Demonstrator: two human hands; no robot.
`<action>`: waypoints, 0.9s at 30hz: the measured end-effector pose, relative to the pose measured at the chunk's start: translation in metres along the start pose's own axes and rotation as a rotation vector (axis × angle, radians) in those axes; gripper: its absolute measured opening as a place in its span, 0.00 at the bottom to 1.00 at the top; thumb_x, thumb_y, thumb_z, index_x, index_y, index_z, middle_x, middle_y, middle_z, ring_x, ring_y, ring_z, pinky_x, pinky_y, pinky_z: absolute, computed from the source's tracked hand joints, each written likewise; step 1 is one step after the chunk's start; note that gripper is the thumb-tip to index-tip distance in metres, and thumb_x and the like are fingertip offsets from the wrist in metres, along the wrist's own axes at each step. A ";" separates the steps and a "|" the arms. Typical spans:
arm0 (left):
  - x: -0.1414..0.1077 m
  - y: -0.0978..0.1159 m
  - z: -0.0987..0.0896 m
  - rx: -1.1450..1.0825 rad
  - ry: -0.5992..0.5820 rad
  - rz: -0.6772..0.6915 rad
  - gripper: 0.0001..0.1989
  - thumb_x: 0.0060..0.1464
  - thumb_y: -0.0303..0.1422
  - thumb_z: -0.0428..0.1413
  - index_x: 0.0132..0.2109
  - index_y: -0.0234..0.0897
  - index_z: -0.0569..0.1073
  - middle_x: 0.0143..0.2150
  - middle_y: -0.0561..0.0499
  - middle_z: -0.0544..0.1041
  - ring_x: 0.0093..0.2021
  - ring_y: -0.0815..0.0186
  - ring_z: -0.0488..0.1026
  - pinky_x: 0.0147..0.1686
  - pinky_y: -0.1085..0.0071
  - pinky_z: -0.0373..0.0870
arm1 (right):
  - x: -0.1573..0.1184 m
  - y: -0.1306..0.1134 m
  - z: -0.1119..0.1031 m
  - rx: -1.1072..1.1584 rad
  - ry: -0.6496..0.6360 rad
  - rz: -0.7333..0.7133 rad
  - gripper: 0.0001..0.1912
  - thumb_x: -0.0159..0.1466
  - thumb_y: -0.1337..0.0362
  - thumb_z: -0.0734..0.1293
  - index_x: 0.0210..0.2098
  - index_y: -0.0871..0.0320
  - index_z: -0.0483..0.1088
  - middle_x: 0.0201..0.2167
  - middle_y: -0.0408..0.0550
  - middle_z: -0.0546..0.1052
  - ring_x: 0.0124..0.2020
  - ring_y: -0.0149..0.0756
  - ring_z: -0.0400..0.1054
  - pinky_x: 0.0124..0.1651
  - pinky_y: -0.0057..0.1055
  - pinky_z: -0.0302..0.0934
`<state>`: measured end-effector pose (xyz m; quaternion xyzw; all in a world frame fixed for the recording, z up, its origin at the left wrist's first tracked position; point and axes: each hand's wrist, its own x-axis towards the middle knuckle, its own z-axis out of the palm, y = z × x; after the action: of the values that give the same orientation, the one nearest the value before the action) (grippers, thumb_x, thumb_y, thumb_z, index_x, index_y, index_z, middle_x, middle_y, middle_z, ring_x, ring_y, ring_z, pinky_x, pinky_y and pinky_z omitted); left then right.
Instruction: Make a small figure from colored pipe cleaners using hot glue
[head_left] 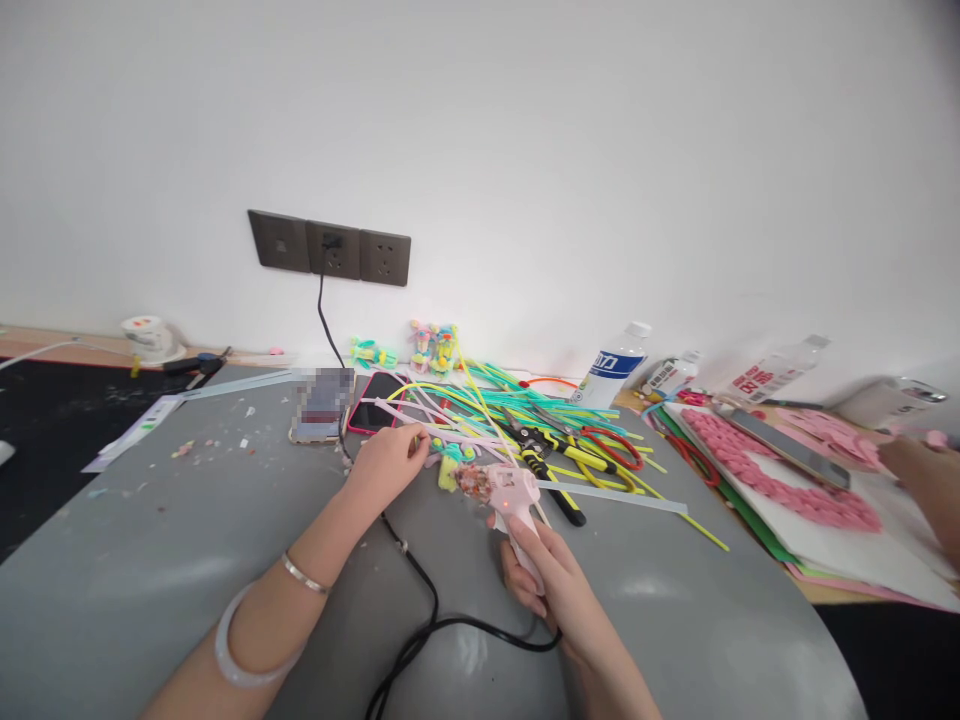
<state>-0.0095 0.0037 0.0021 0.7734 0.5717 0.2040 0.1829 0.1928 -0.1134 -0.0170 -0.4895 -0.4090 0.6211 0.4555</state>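
My right hand [551, 570] is wrapped round the handle of a pale pink hot glue gun [514, 490]. A translucent glue stick [611, 495] sticks out of its back, and its crusted nozzle points left. My left hand [386, 465] is closed, fingers pinched together, just left of the nozzle; anything between the fingertips is too small to make out. Close by lie a yellow fuzzy piece [448, 473] and a small teal and purple piece [465, 450]. Behind them spreads a heap of pipe cleaners [480, 405] in pink, yellow and teal.
Yellow-black pliers [551, 465] and red-handled scissors [611, 447] lie by the heap. Two phones, one pink-rimmed [377, 403], are behind my left hand. A black cord [427, 590] crosses the grey table [247, 540]. A bottle [611, 365] stands behind; another person's hand [919, 470] is far right.
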 end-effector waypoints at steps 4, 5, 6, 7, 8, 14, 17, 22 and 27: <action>0.001 -0.001 0.001 0.001 -0.007 0.001 0.10 0.58 0.31 0.49 0.37 0.41 0.76 0.26 0.52 0.77 0.27 0.64 0.71 0.27 0.72 0.53 | -0.001 -0.002 0.003 -0.041 0.029 0.006 0.28 0.59 0.39 0.65 0.39 0.60 0.65 0.13 0.29 0.53 0.13 0.20 0.38 0.16 0.21 0.34; 0.001 -0.001 0.001 0.004 -0.003 0.000 0.10 0.58 0.32 0.49 0.37 0.41 0.76 0.26 0.52 0.77 0.27 0.64 0.70 0.27 0.72 0.53 | -0.001 -0.002 0.004 -0.046 0.032 0.012 0.29 0.59 0.38 0.66 0.39 0.60 0.65 0.13 0.29 0.53 0.13 0.20 0.38 0.16 0.21 0.34; 0.001 -0.001 0.001 0.005 -0.001 0.000 0.10 0.59 0.32 0.49 0.36 0.40 0.76 0.26 0.52 0.77 0.26 0.64 0.70 0.27 0.72 0.52 | -0.002 -0.003 0.004 -0.051 0.034 0.017 0.29 0.58 0.38 0.66 0.39 0.60 0.65 0.13 0.29 0.54 0.13 0.20 0.38 0.15 0.21 0.35; 0.001 -0.001 0.001 0.006 0.001 -0.001 0.10 0.59 0.32 0.49 0.36 0.40 0.76 0.26 0.52 0.76 0.26 0.64 0.70 0.27 0.72 0.52 | -0.002 -0.004 0.005 -0.059 0.038 0.019 0.30 0.58 0.38 0.66 0.39 0.60 0.65 0.12 0.29 0.54 0.13 0.20 0.38 0.15 0.21 0.35; 0.001 -0.001 0.001 0.005 0.003 0.000 0.10 0.59 0.32 0.49 0.36 0.40 0.76 0.26 0.52 0.76 0.26 0.65 0.70 0.27 0.72 0.52 | -0.002 -0.004 0.005 -0.071 0.044 0.018 0.30 0.58 0.37 0.66 0.39 0.60 0.65 0.12 0.29 0.54 0.13 0.20 0.38 0.15 0.22 0.35; 0.000 0.002 -0.002 -0.007 -0.005 -0.016 0.10 0.58 0.32 0.49 0.34 0.40 0.75 0.25 0.52 0.75 0.25 0.65 0.69 0.26 0.73 0.51 | -0.006 -0.010 0.008 -0.178 0.085 0.000 0.30 0.56 0.36 0.66 0.36 0.59 0.65 0.13 0.32 0.56 0.12 0.21 0.42 0.14 0.23 0.37; -0.001 0.003 -0.003 -0.008 -0.003 -0.010 0.10 0.59 0.32 0.49 0.34 0.41 0.74 0.25 0.53 0.75 0.25 0.66 0.68 0.26 0.73 0.51 | -0.007 -0.010 0.009 -0.185 0.115 -0.037 0.28 0.57 0.38 0.66 0.36 0.59 0.65 0.13 0.32 0.56 0.13 0.21 0.43 0.15 0.23 0.37; -0.002 0.004 -0.004 -0.014 0.001 -0.011 0.10 0.59 0.32 0.49 0.34 0.40 0.75 0.25 0.52 0.76 0.26 0.65 0.70 0.26 0.72 0.52 | -0.005 -0.005 0.006 -0.172 0.121 -0.043 0.28 0.57 0.37 0.66 0.35 0.57 0.65 0.13 0.32 0.56 0.12 0.22 0.43 0.14 0.23 0.38; -0.001 0.003 -0.003 -0.015 -0.005 -0.007 0.10 0.58 0.31 0.49 0.34 0.41 0.74 0.25 0.53 0.75 0.25 0.65 0.69 0.26 0.72 0.51 | -0.005 -0.005 0.003 -0.158 0.123 -0.050 0.28 0.56 0.36 0.67 0.31 0.56 0.63 0.13 0.33 0.56 0.12 0.21 0.43 0.14 0.23 0.37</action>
<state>-0.0090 0.0018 0.0060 0.7704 0.5725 0.2055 0.1910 0.1914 -0.1171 -0.0106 -0.5510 -0.4399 0.5441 0.4549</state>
